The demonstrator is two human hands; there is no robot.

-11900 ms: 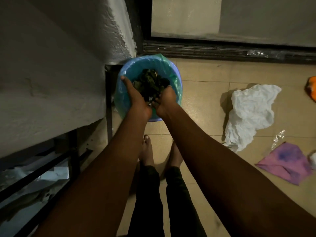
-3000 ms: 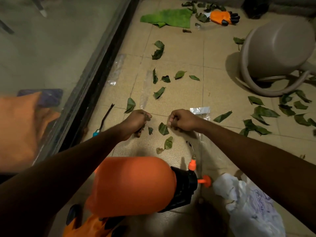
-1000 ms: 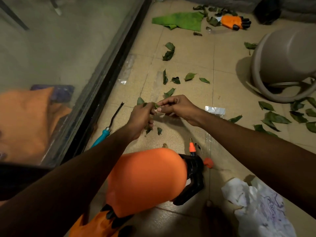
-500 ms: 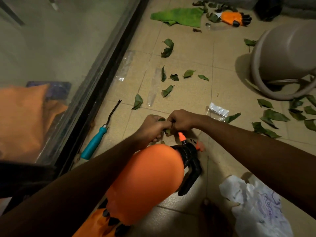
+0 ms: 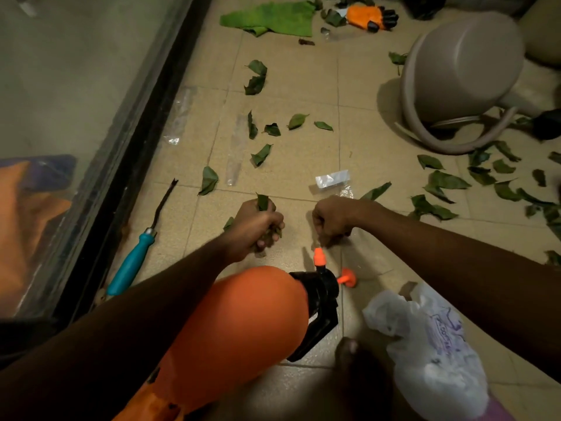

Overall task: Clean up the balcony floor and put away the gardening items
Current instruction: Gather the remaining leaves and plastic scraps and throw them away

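Green leaves (image 5: 261, 154) lie scattered over the tan tiled balcony floor, with a denser patch (image 5: 446, 182) at the right. My left hand (image 5: 258, 226) grips a bunch of leaves, and one leaf sticks up out of the fist. My right hand (image 5: 332, 220) is curled into a fist a little to the right, knuckles up and fingertips down at the floor. What lies under its fingers is hidden. An orange pressure sprayer (image 5: 243, 317) with a black head lies on its side just below both hands.
A teal-handled weeding tool (image 5: 130, 265) lies along the black sliding-door track (image 5: 130, 141). A beige watering can (image 5: 461, 65) stands at the upper right. A green cloth (image 5: 270, 21) and an orange glove (image 5: 370, 16) lie far ahead. A white plastic bag (image 5: 431, 354) and clear wrappers (image 5: 332, 178) are nearby.
My hands were together half a second ago, with the right passing leaves into the left. They have since parted, and the right fist now sits lower right near the sprayer nozzle.
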